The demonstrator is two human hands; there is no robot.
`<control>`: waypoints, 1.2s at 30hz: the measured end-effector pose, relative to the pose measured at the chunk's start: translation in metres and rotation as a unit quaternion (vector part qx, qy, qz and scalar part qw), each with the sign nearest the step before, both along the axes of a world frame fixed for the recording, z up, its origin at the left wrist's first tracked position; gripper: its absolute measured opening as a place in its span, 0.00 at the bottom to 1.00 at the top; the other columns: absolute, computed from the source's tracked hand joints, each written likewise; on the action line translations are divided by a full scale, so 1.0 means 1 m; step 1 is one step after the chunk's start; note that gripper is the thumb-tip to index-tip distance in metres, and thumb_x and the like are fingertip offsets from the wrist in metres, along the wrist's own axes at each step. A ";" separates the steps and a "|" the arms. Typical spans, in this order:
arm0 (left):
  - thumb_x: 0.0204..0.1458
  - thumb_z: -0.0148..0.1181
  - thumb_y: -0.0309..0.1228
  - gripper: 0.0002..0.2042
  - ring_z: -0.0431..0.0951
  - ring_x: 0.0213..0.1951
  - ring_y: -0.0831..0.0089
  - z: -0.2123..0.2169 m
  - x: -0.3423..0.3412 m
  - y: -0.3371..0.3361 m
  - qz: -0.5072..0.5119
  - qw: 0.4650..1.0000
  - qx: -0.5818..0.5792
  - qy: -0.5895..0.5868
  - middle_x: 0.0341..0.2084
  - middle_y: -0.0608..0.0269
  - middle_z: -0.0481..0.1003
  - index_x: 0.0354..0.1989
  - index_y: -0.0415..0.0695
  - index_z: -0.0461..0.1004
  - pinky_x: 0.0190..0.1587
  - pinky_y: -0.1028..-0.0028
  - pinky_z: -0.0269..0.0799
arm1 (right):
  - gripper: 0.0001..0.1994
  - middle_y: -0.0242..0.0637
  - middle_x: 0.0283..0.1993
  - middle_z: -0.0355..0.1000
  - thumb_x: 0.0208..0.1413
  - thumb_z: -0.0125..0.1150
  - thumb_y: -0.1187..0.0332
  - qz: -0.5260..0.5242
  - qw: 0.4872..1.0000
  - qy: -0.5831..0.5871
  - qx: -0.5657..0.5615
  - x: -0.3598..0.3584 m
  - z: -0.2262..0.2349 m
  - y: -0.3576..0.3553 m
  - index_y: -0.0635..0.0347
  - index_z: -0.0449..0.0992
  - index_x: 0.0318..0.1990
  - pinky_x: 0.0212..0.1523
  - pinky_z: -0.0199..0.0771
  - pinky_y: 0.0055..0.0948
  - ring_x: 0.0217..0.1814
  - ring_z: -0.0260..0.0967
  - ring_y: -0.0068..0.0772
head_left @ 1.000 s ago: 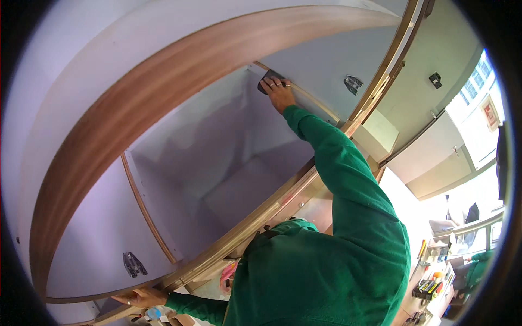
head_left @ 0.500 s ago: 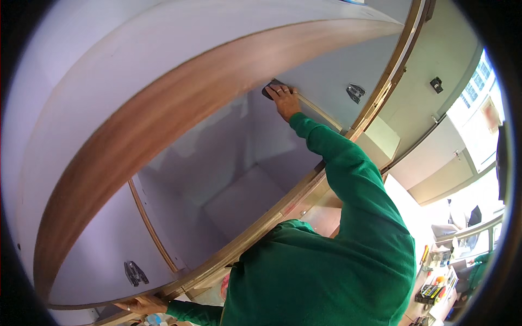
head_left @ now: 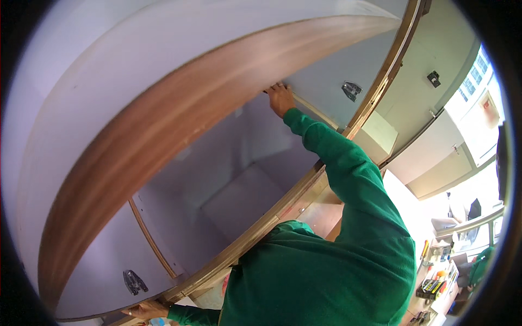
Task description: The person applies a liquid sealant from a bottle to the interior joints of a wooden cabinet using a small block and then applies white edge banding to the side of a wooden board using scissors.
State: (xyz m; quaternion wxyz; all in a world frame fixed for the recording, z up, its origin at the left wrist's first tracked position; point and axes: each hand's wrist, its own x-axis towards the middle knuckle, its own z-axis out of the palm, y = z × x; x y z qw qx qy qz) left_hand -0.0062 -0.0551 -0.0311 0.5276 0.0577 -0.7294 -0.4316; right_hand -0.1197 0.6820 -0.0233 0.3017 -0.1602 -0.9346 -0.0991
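Observation:
My right hand (head_left: 281, 100) reaches up into a lavender cabinet (head_left: 239, 201), its fingers closed at the far side of the light wooden strip. A dark flat pad, plain in its grip half a second ago, is now mostly behind the brown wooden edge (head_left: 163, 103) of a large pale panel (head_left: 136, 60). That edge also covers part of the fingers. At the lower left, my left hand (head_left: 148, 310) grips the panel's lower edge, with its fingertips partly tucked out of sight.
Dark metal hinges sit on the inner surfaces, one lower left (head_left: 134, 282) and one upper right (head_left: 352, 91). A wooden front rail (head_left: 255, 231) crosses before my chest. On the right lie a tool-strewn table (head_left: 416, 304), a bright window (head_left: 478, 73) and another person's green sleeve (head_left: 481, 266).
My right hand has slid slightly left and deeper behind the brown edge, so the dark pad is now largely hidden. The left hand stays at the panel, with the view shifted slightly.

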 end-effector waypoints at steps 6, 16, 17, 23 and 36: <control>0.59 0.55 0.26 0.28 0.69 0.58 0.59 0.008 0.002 0.015 0.060 0.997 -0.037 -0.033 0.62 0.48 0.62 0.68 0.40 0.53 0.63 0.61 0.68 | 0.27 0.31 0.61 0.66 0.54 0.51 0.74 -0.037 0.995 -0.092 -0.029 -0.002 0.007 -0.015 0.44 0.65 0.63 0.58 0.58 0.55 0.64 0.61 0.40; 0.60 0.57 0.39 0.31 0.68 0.60 0.55 -0.019 -0.005 -0.032 0.143 0.975 -0.166 -0.023 0.63 0.46 0.62 0.68 0.40 0.54 0.64 0.59 0.66 | 0.28 0.33 0.64 0.63 0.54 0.52 0.75 0.055 0.993 0.006 -0.105 -0.020 0.000 -0.005 0.45 0.64 0.64 0.60 0.57 0.55 0.65 0.59 0.41; 0.59 0.57 0.40 0.31 0.68 0.60 0.54 -0.016 -0.008 -0.028 0.161 0.968 -0.189 -0.024 0.63 0.46 0.62 0.68 0.40 0.55 0.64 0.59 0.65 | 0.28 0.33 0.64 0.63 0.54 0.52 0.74 0.050 0.994 0.005 -0.101 -0.022 -0.008 0.000 0.45 0.63 0.64 0.60 0.56 0.55 0.65 0.58 0.41; 0.59 0.57 0.40 0.31 0.68 0.60 0.53 -0.042 -0.012 -0.056 0.124 0.981 -0.148 -0.032 0.64 0.46 0.61 0.67 0.39 0.55 0.65 0.60 0.64 | 0.28 0.34 0.64 0.63 0.56 0.52 0.73 -0.014 0.999 -0.031 0.022 -0.022 -0.005 -0.017 0.44 0.61 0.66 0.61 0.55 0.59 0.66 0.58 0.41; 0.58 0.58 0.42 0.33 0.71 0.56 0.57 -0.022 -0.003 -0.018 0.026 0.997 -0.066 -0.010 0.60 0.45 0.64 0.67 0.38 0.53 0.59 0.62 0.72 | 0.28 0.32 0.62 0.65 0.53 0.53 0.75 -0.005 0.999 0.017 -0.030 -0.021 0.006 -0.004 0.43 0.65 0.63 0.60 0.58 0.59 0.62 0.62 0.41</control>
